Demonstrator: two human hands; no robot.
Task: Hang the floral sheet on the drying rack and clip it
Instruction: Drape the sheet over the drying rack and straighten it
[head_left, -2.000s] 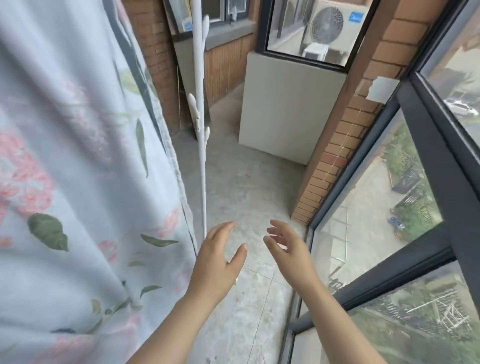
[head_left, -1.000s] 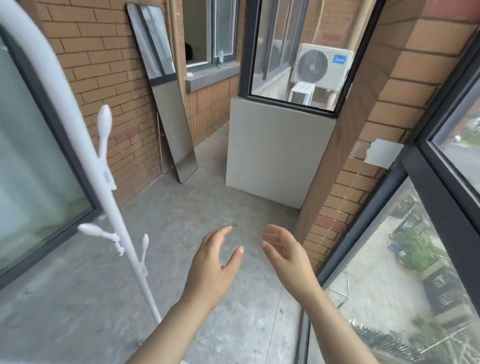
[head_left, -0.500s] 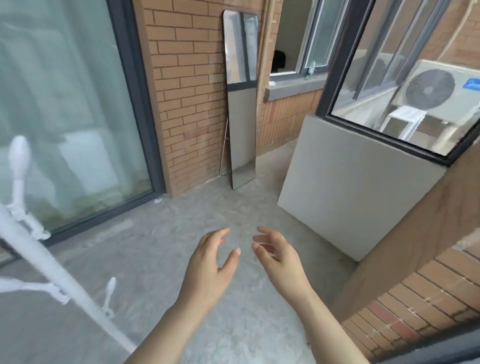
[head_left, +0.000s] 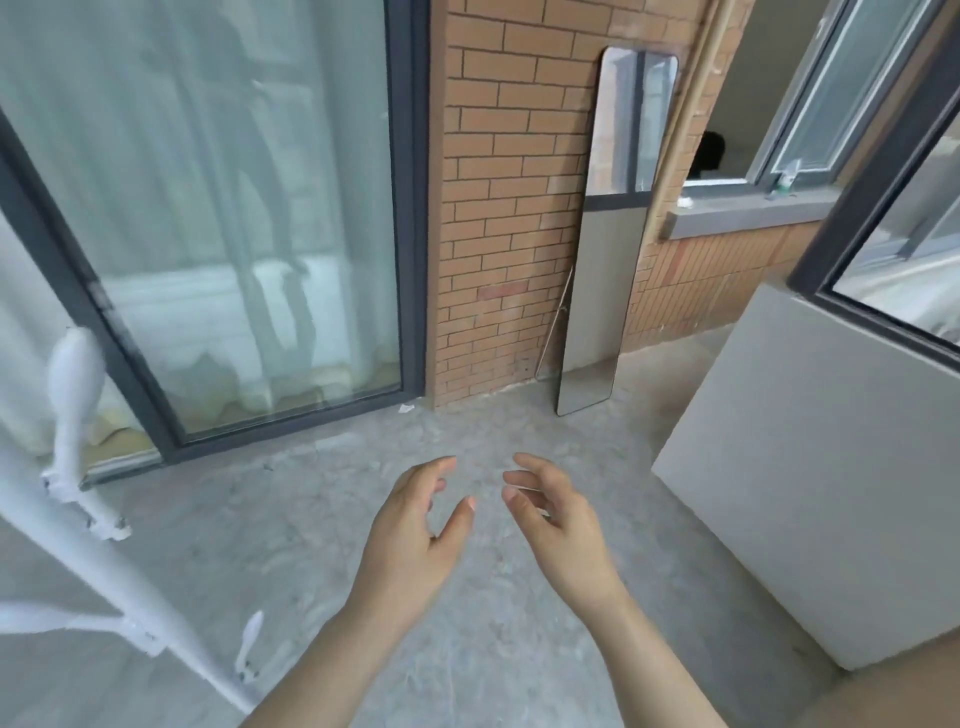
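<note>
**Item: floral sheet, out of frame; both hands empty**

Floral sheet: did not show in the head view, so its place and whether it was hung or clipped could not be told. No clips showed either.

Drying rack (head_left: 93, 566): a white pole slanted across the lower left, with a rounded peg (head_left: 72, 379) and shorter pegs branching off it. No cloth lay on the part in view.

Left hand (head_left: 415, 540) and right hand (head_left: 561, 535): raised side by side over the concrete floor (head_left: 311, 545), near each other but apart. The fingers were loosely curved and spread and held nothing. This was probably a ready pose between steps.

Surroundings: a glass door (head_left: 234, 208) with a pale curtain behind it, and a brick wall (head_left: 509, 208). A tall mirror (head_left: 608, 249) leaned on the bricks, likely parked there out of the way. A grey low wall (head_left: 805, 493) stood at right.
</note>
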